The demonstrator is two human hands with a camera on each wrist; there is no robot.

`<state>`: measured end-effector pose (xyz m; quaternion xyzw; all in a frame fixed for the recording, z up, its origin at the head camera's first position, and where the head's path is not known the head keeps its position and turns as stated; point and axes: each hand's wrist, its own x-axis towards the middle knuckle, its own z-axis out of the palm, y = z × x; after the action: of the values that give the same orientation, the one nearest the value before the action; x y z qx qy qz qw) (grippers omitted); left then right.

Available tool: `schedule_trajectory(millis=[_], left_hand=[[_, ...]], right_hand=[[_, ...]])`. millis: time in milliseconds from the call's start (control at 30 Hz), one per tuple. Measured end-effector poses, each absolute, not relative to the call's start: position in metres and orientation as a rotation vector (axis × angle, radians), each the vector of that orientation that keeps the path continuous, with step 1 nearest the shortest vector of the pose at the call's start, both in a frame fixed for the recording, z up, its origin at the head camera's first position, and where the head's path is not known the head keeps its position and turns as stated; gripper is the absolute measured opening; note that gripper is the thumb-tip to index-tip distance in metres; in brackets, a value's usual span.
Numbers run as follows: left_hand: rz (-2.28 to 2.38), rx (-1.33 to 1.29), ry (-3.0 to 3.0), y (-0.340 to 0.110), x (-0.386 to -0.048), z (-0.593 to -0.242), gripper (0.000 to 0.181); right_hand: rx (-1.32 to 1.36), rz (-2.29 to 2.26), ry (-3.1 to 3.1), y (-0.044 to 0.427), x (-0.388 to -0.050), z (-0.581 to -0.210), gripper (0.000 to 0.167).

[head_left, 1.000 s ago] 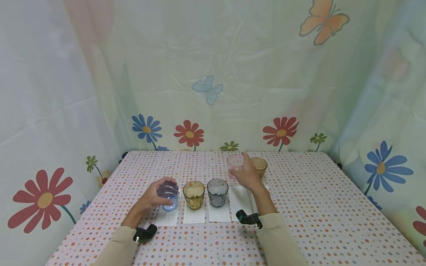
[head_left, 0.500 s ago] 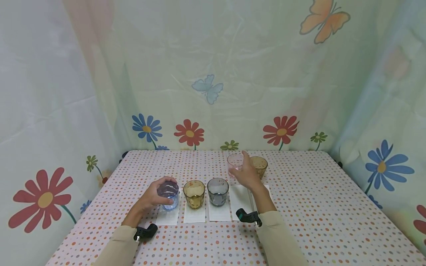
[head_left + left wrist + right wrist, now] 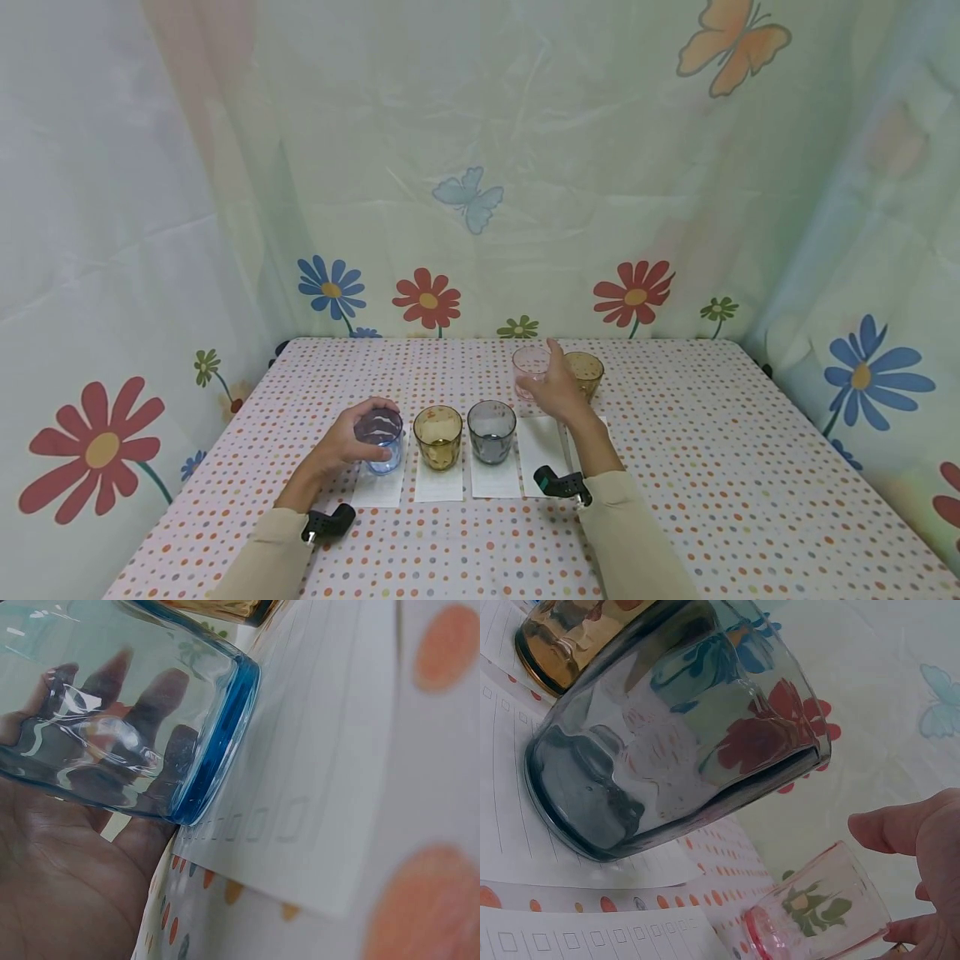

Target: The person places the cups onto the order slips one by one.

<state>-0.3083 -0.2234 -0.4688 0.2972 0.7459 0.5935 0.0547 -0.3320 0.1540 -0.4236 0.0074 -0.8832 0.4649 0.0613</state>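
In the head view a blue glass (image 3: pixel 379 442) stands on a paper sheet, and my left hand (image 3: pixel 348 442) curls round its left side. The left wrist view shows fingers behind the blue glass (image 3: pixel 112 712) and its base on the paper. Further back, my right hand (image 3: pixel 557 389) holds a pink glass (image 3: pixel 530 375) from the right, thumb on the near side. In the right wrist view the pink glass (image 3: pixel 817 907) has fingers at its rim. An amber glass (image 3: pixel 590 371) stands just behind the right hand, partly hidden by it.
Between the hands stand an amber glass (image 3: pixel 437 440) and a grey glass (image 3: pixel 491 433), each on a paper sheet. Another paper sheet (image 3: pixel 540 458) lies under the right forearm's left side, with one more partly covered. A flowered curtain (image 3: pixel 375 125) hangs behind the dotted table (image 3: pixel 720 467).
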Motion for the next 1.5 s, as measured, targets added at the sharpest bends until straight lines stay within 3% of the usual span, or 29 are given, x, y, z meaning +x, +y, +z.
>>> schedule_trajectory(millis=[1500], left_hand=[[1.828, 0.863, 2.227, -0.223, -0.309, -0.47, 0.064]], right_hand=[[-0.01, 1.274, -2.792, 0.145, -0.347, -0.442, 0.096]])
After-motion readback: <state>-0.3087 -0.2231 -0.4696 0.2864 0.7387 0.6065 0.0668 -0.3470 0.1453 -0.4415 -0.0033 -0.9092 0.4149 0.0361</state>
